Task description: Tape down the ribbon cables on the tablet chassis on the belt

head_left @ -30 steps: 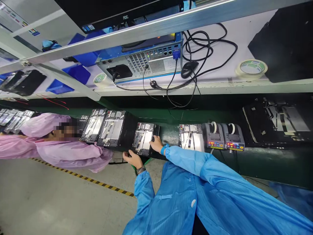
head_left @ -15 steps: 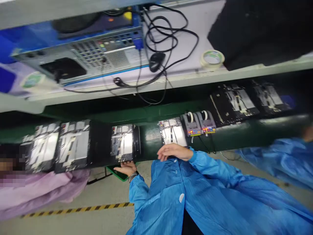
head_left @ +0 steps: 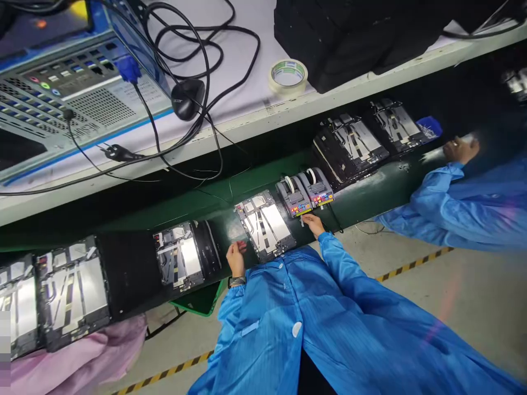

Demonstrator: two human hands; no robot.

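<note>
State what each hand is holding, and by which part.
Left hand holds nothing; it is raised beside the device panel. Right hand is at the tape dispenser; whether it grips a tape strip cannot be told.

Beyond the right hand (head_left: 313, 224), a white shelf (head_left: 242, 118) carries a computer case (head_left: 82, 93), a black mouse (head_left: 188, 99), looped black cables (head_left: 230, 49), a roll of tape (head_left: 289, 77) and a black stack (head_left: 341, 38). Below the left hand (head_left: 236, 258) sits a green tray (head_left: 197, 300). Far right of both, a co-worker's blue sleeve (head_left: 436, 203) reaches in above yellow-and-black floor tape (head_left: 411, 264).
</note>
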